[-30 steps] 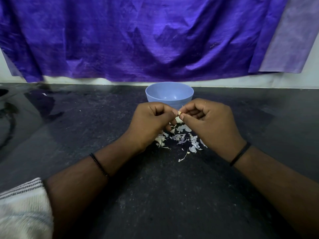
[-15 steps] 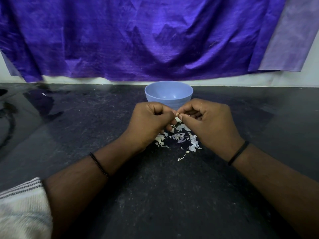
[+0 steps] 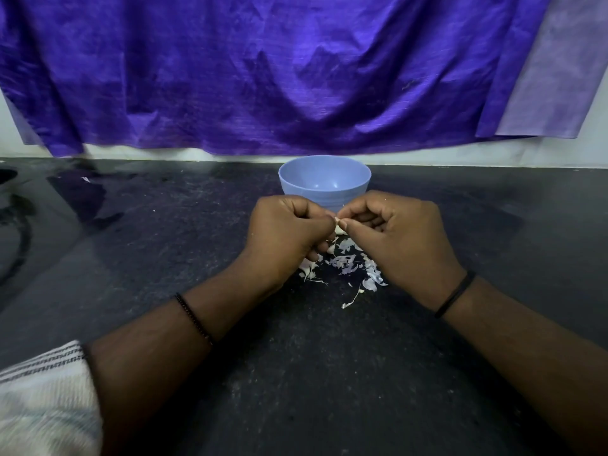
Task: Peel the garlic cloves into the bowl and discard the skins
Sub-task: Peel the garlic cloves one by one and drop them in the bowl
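Pale cream and mostly hidden, the garlic clove [image 3: 339, 225] shows only as a small sliver between the two hands, pinched from one side by the curled thumb and fingers of the left hand [image 3: 286, 235] and from the other by the thumb and forefinger of the right hand [image 3: 398, 238]. Both hands are closed on it, knuckles up, fingertips meeting at the clove. Directly under the grip lies a loose scatter of skins [image 3: 348, 268], thin white and faintly purple flakes, too many and too overlapped to count. Just beyond the grip stands one light blue bowl [image 3: 324, 184], upright; nothing can be made out inside it. Everything rests on a dark, speckled stone counter [image 3: 296, 373] with a dull sheen. Behind the bowl, a creased purple cloth [image 3: 263, 77] hangs over a pale wall. Each wrist wears one dark band, and a striped, pale sleeve [image 3: 42, 399] covers the left forearm's near end.
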